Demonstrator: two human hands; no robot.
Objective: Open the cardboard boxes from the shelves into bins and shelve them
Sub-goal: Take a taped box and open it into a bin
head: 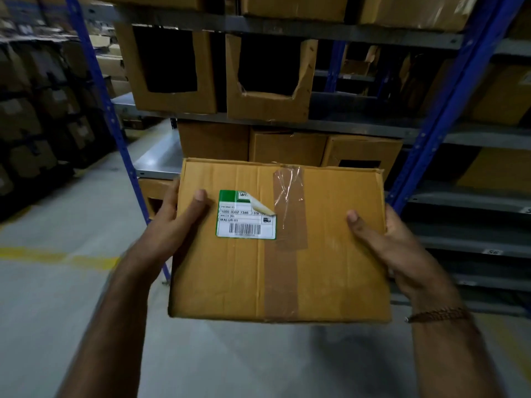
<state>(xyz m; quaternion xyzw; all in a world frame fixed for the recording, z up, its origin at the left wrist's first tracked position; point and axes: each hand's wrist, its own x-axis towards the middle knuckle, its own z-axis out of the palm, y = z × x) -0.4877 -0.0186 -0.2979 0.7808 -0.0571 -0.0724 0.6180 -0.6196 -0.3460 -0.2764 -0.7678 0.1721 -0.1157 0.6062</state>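
Observation:
A flat brown cardboard box (pixel 330 254) is held in front of me at chest height, its taped top facing up. Brown tape runs down its middle and a loose strip peels up near the far edge. A green and white shipping label (pixel 244 222) with a barcode sits on top, its upper right corner curled back. My left hand (pixel 175 222) grips the box's left side with the thumb on top. My right hand (pixel 393 245) grips the right side, thumb on top too. Fingers under the box are hidden.
Blue-framed metal shelving (pixel 448 93) stands ahead. Two cardboard bins with cut-out fronts (pixel 270 101) sit on a shelf, closed boxes (pixel 287 147) below them. More stacked boxes line the dark aisle at left (pixel 43 124). A yellow line (pixel 57 257) crosses the grey floor.

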